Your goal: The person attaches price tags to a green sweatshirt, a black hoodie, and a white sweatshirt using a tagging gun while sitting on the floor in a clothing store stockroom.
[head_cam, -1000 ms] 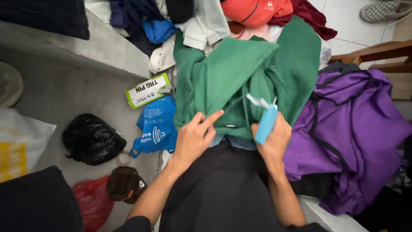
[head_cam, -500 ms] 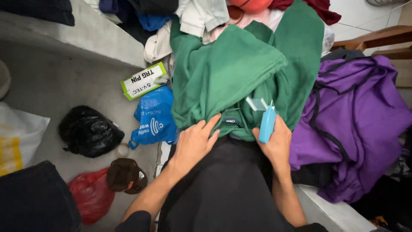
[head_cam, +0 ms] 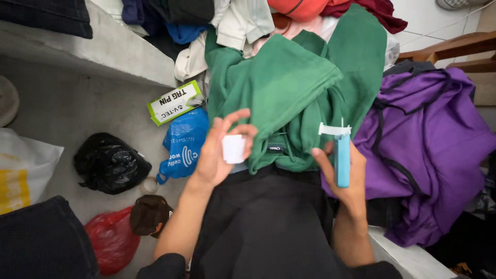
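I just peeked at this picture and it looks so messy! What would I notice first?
Probably the big green garment spread in the middle, with a bright purple garment beside it on the right. In front, the left hand pinches a small white tag, and the right hand holds a light blue tagging tool upright.

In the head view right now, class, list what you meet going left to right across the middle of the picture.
Black plastic bag → blue bag → left hand holding a small white tag → green garment → right hand holding a light blue tagging tool → purple garment.
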